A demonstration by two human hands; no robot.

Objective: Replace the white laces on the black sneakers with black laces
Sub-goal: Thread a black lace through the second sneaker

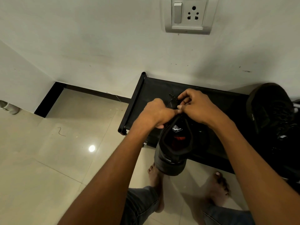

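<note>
A black sneaker (172,153) is held up in front of me, heel toward me, its opening and white tongue logo showing. My left hand (155,113) grips the sneaker's left side near the eyelets, fingers closed. My right hand (197,107) pinches a thin black lace (171,99) above the tongue; a short piece sticks out past my fingers. The front of the shoe is hidden behind both hands. A second black sneaker (272,111) lies on the rack at the right. No white lace is visible.
A low black fabric shoe rack (138,101) stands against the white wall under my hands. A switch and socket plate (188,15) is on the wall above. My bare feet (218,189) stand on beige floor tiles. A small dark cord piece (60,132) lies on the floor at left.
</note>
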